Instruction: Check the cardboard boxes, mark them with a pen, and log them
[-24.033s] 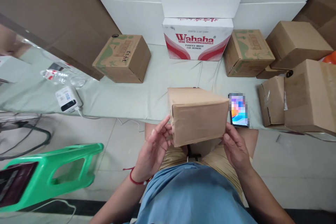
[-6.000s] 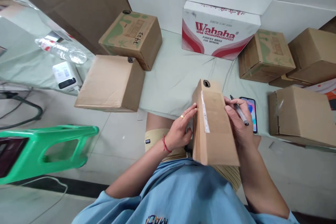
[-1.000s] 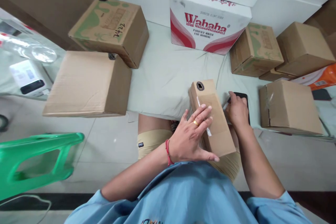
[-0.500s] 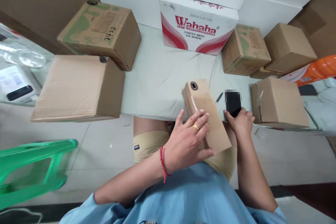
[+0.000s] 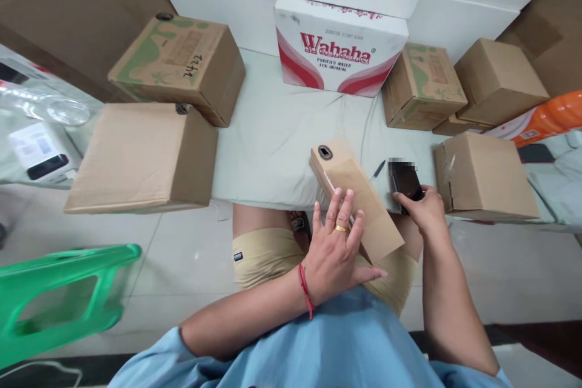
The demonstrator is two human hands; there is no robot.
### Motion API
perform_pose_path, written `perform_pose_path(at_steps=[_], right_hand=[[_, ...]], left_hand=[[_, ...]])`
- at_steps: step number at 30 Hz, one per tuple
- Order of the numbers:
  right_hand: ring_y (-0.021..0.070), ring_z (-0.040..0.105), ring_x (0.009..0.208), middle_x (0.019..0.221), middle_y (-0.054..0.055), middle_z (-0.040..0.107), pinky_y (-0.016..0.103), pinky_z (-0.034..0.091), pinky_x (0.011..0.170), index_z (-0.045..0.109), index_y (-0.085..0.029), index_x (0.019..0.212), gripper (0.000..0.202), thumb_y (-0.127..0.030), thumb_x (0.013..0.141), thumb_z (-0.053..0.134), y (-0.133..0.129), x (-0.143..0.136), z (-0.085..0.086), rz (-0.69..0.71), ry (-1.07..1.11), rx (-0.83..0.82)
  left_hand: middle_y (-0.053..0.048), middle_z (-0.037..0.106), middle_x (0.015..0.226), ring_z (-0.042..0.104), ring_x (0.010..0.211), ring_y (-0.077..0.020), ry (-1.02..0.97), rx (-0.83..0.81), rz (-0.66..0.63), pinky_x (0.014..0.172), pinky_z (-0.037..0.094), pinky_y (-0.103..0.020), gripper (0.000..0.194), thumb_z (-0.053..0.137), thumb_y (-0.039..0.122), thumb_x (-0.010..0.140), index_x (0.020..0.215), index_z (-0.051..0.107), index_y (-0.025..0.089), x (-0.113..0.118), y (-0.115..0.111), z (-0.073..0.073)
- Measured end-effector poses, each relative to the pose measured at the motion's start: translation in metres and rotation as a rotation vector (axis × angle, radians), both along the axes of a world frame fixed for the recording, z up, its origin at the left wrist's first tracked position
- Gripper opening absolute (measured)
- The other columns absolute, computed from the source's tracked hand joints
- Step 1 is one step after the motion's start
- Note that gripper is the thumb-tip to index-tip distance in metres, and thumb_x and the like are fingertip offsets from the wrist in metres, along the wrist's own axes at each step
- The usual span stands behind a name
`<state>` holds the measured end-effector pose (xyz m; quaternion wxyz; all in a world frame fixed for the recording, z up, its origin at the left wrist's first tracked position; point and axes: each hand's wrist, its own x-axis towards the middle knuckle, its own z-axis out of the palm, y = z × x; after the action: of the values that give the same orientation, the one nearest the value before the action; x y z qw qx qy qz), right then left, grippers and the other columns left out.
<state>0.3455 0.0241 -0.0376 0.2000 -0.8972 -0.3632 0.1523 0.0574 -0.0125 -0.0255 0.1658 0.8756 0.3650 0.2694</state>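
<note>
A narrow brown cardboard box [image 5: 364,206] lies at the table's front edge, partly overhanging above my lap. Near its far end is a dark oval ring [image 5: 325,152] around a hole. My left hand [image 5: 334,248], with a gold ring and red cord bracelet, rests over the box's near left side, its fingers spread. My right hand [image 5: 424,207] grips a black phone-like slab [image 5: 405,180] by its near end; the slab's far end is blurred out. A dark pen [image 5: 379,168] lies between the box and the slab.
Cardboard boxes stand at left [image 5: 122,157] and right [image 5: 488,176]. A white and red Wahaha carton [image 5: 341,48] stands against the back panel. An orange bottle [image 5: 557,118] lies far right. On the floor at left is a green plastic stool [image 5: 97,291].
My left hand has shifted slightly right and its fingers have spread. The narrow box has turned a little. My right hand has tilted the black slab up and wrapped further around it.
</note>
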Motion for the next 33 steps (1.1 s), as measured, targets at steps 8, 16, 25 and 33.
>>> perform_pose_path(at_steps=[8, 16, 25, 33], right_hand=[[0.0354, 0.070, 0.122, 0.139, 0.017, 0.070, 0.056, 0.055, 0.108, 0.060, -0.021, 0.140, 0.089, -0.066, 0.066, 0.081, -0.006, -0.067, 0.067, 0.213, 0.096, 0.349], [0.0333, 0.066, 0.121, 0.130, 0.012, 0.062, 0.053, 0.060, 0.100, 0.055, -0.025, 0.138, 0.071, -0.051, 0.077, 0.081, 0.002, -0.150, 0.089, 0.402, -0.076, 0.515], [0.0358, 0.066, 0.121, 0.135, 0.014, 0.058, 0.055, 0.062, 0.096, 0.050, -0.025, 0.143, 0.075, -0.046, 0.078, 0.080, 0.005, -0.168, 0.082, 0.390, -0.117, 0.484], [0.0353, 0.066, 0.116, 0.136, 0.014, 0.057, 0.055, 0.062, 0.095, 0.050, -0.025, 0.143, 0.076, -0.050, 0.078, 0.081, 0.003, -0.168, 0.081, 0.367, -0.111, 0.470]], left_hand=[[-0.030, 0.046, 0.174, 0.029, 0.170, -0.0466, 0.017, 0.009, -0.125, 0.128, 0.042, -0.068, 0.090, 0.075, 0.047, 0.096, 0.167, 0.040, 0.004, -0.014, 0.014, 0.007], [-0.031, 0.057, 0.164, 0.044, 0.161, -0.0490, -0.022, -0.016, -0.145, 0.121, 0.050, -0.065, 0.077, 0.073, 0.049, 0.096, 0.159, 0.053, 0.007, -0.017, 0.019, 0.006], [-0.023, 0.075, 0.139, 0.063, 0.139, -0.0458, -0.073, 0.014, -0.130, 0.110, 0.057, -0.063, 0.052, 0.068, 0.040, 0.096, 0.142, 0.068, 0.014, -0.016, 0.019, 0.004], [-0.022, 0.075, 0.141, 0.065, 0.139, -0.0450, -0.038, -0.001, -0.133, 0.115, 0.055, -0.064, 0.059, 0.075, 0.039, 0.093, 0.146, 0.064, 0.014, -0.017, 0.018, 0.006]])
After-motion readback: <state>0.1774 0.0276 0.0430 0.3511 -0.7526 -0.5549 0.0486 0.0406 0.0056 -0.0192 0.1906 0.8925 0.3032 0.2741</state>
